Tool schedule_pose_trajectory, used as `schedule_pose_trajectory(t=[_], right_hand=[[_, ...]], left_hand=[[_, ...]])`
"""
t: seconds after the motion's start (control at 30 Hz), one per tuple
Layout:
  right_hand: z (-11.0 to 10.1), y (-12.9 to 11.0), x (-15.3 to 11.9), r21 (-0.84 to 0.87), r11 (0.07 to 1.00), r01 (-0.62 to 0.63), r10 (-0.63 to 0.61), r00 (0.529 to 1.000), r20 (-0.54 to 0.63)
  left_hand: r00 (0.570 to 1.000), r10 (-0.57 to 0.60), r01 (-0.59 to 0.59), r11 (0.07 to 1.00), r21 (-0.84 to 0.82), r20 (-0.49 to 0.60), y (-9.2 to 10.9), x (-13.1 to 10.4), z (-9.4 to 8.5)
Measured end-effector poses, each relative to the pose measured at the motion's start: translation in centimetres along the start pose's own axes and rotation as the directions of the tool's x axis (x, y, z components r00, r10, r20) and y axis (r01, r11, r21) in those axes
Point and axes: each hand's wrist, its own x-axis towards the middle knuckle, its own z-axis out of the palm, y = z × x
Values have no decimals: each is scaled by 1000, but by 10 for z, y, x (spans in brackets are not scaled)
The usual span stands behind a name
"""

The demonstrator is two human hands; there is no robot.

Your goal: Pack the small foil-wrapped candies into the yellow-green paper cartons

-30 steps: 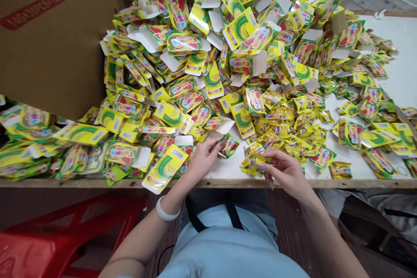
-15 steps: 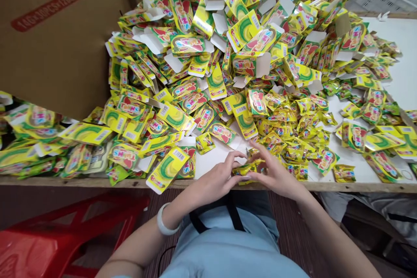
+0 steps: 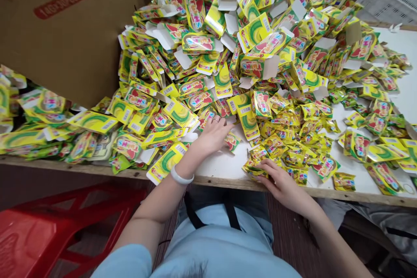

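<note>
My left hand, with a pale band on its wrist, reaches over the front of the pile. Its fingers are apart, on or just above a small printed carton; contact is hard to tell. A second carton lies partly beneath that hand. At the table's front edge my right hand has its thumb and fingers closed around small yellow candy packets. More shiny yellow packets lie heaped just beyond it.
A big pile of yellow-green cartons, many with open flaps, covers the table. A large brown cardboard box stands at left. A white plastic crate is at far right. Below left is a red stool.
My left hand has left the packets at the table edge and moved forward and left to the cartons. My right hand stays with the packets, slightly farther right. The view has shifted a little.
</note>
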Motion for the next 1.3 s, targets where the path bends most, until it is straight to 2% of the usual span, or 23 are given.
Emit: schedule_pose_trajectory(t=[0.13,0.23,0.33,0.4,0.47,0.53,0.57,0.63,0.67,0.73,0.9,1.03,1.1,1.2,1.3], right_hand=[[-4,13,-4,230,966,-115,150,979,-138],[-3,19,-6,419,883,-210,292,946,-139],[-2,16,-5,585,782,-215,371,915,-159],[-4,8,-2,673,721,-165,402,891,-212],[-8,-3,4,729,681,-75,414,860,-298],[-14,-17,12,740,671,39,392,829,-399],[-16,-23,16,725,683,85,371,815,-445],[-21,-32,24,655,744,132,307,803,-511],[-23,-35,27,607,783,134,267,809,-523],[-24,-37,31,518,847,121,197,834,-516],[-25,-36,30,431,890,148,123,833,-539],[-35,-39,25,99,983,157,-90,870,-485],[-43,-41,23,-16,987,160,-154,912,-379],[-55,-46,23,-41,992,119,-124,978,-165],[-63,-53,25,-96,987,130,-128,991,25]], left_hand=[[995,62,-63,998,16,77,9,-6,-1],[986,98,-99,995,1,136,14,-14,3],[990,101,-97,994,-46,94,18,-23,1],[996,84,-76,973,-219,28,23,-27,-2],[998,57,-45,854,-518,6,30,-31,-4],[997,79,-34,616,-787,19,39,-34,-3],[995,102,-29,490,-871,24,44,-35,-2],[985,162,4,291,-957,54,54,-38,3],[980,183,37,221,-975,79,58,-40,6],[976,175,99,156,-983,126,64,-43,9],[984,130,96,189,-977,122,67,-50,9],[989,84,102,218,-971,123,67,-52,10],[988,92,94,268,-959,123,66,-53,13],[981,137,86,348,-933,141,66,-54,18],[975,182,49,389,-920,129,65,-55,22]])
